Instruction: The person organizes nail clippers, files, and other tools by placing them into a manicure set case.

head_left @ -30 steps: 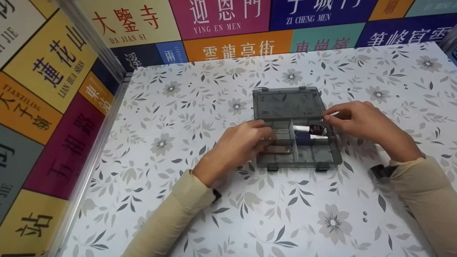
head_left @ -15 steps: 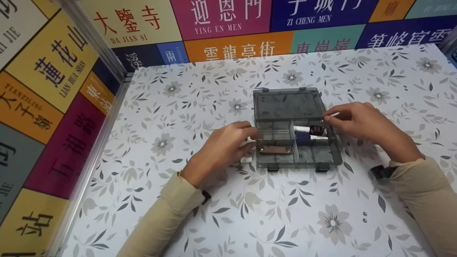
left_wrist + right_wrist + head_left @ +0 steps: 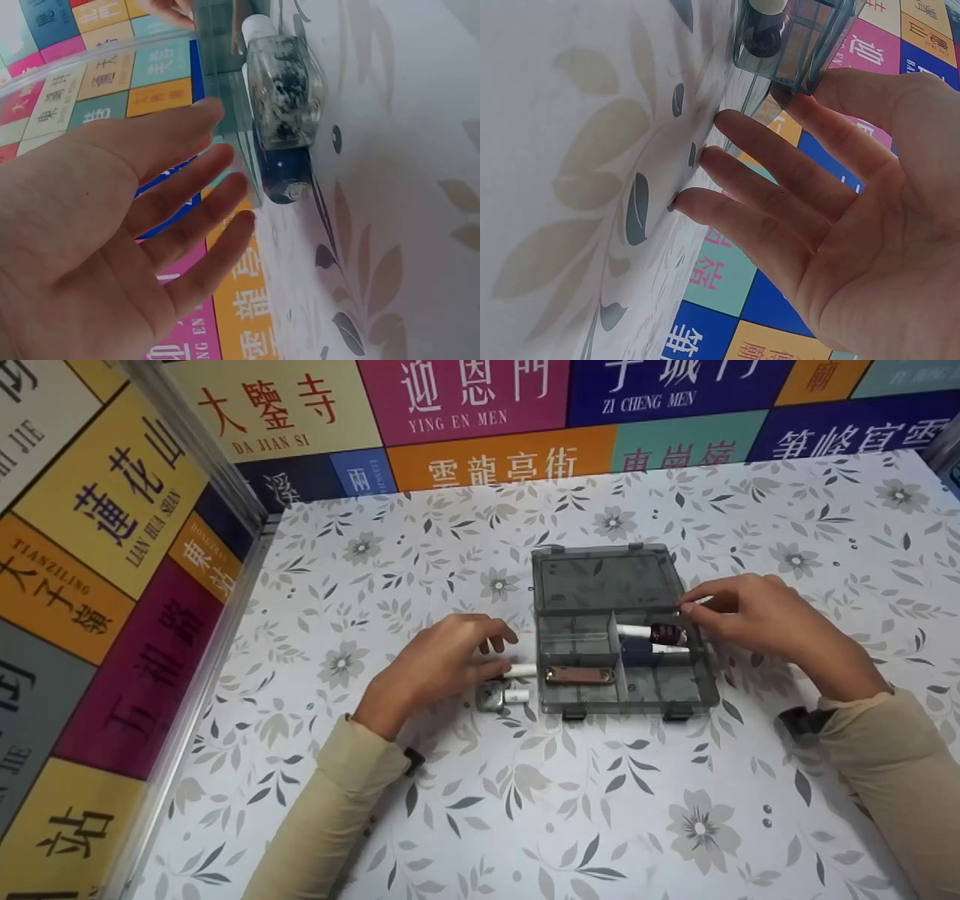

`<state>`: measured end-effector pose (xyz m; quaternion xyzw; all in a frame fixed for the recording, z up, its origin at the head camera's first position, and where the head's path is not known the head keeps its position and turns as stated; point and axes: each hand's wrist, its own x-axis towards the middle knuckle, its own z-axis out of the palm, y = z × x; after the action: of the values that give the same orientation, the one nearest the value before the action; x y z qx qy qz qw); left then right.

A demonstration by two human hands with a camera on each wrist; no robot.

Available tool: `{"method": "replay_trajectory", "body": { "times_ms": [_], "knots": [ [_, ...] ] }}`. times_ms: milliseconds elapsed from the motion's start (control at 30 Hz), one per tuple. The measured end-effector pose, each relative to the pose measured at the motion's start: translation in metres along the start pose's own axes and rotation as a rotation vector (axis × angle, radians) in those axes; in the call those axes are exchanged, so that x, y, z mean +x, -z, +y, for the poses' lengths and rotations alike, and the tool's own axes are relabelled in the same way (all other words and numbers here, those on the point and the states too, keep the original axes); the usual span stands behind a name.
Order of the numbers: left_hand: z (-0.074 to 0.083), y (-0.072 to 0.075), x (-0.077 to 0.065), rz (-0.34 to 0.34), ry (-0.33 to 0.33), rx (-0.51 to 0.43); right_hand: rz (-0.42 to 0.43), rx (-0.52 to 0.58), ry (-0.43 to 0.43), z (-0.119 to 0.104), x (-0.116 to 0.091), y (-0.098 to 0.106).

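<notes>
A smoky grey compartment box (image 3: 626, 706) lies with its lid (image 3: 607, 577) folded back. A brown nail clipper (image 3: 579, 675) sits in its front left compartment. A dark red nail polish bottle (image 3: 666, 634) and a dark blue one (image 3: 637, 651) share the back right compartment. My right hand (image 3: 772, 622) pinches the box's right corner by the hinge. My left hand (image 3: 439, 664) hovers left of the box, fingers relaxed, holding nothing. Under it lie a clear glitter nail polish bottle (image 3: 285, 94) and a dark blue bottle (image 3: 285, 172), the latter mostly hidden in the head view.
The table (image 3: 570, 817) wears a white floral cover. Colourful panels with printed characters (image 3: 480, 397) stand along the back, and more panels (image 3: 120, 585) rise at the left. The box's other compartments (image 3: 660, 682) hold nothing visible.
My left hand has drawn left out of the box, leaving the nail clipper in the front left compartment and uncovering bottles on the table. My right hand stays at the corner.
</notes>
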<state>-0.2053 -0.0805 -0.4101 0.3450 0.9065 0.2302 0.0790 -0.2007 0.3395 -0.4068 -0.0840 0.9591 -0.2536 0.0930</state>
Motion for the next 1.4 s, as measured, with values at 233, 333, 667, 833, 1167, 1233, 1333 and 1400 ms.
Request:
{"method": "replay_trajectory", "body": {
  "times_ms": [233, 333, 667, 833, 1167, 1233, 1333, 1400],
  "knots": [
    [-0.002, -0.0019, -0.0001, -0.064, 0.019, -0.008, 0.002, -0.01, 0.0, -0.0001, 0.001, -0.0002],
    [-0.0012, -0.0039, -0.0003, -0.062, 0.029, -0.009, 0.008, -0.022, 0.008, -0.0001, 0.0012, -0.0004],
    [0.0002, -0.0088, 0.002, -0.054, 0.05, 0.0, 0.026, -0.035, 0.019, 0.0004, 0.0008, -0.0007],
    [0.0008, -0.0098, 0.0028, -0.029, 0.069, 0.039, 0.014, -0.015, 0.008, 0.0007, 0.0006, -0.0005],
    [-0.0006, -0.0094, 0.0011, -0.025, 0.077, 0.022, 0.012, -0.007, 0.006, -0.0002, -0.0006, 0.0001],
    [-0.0009, -0.0095, 0.0013, -0.028, 0.078, 0.016, 0.013, -0.003, 0.004, -0.0001, -0.0007, 0.0001],
    [-0.001, -0.0097, 0.0016, -0.028, 0.077, 0.012, 0.015, -0.001, 0.005, 0.0002, -0.0006, 0.0],
    [-0.0013, -0.01, 0.0018, -0.023, 0.068, 0.02, 0.017, -0.003, 0.006, 0.0004, -0.0004, 0.0]
  ]
}}
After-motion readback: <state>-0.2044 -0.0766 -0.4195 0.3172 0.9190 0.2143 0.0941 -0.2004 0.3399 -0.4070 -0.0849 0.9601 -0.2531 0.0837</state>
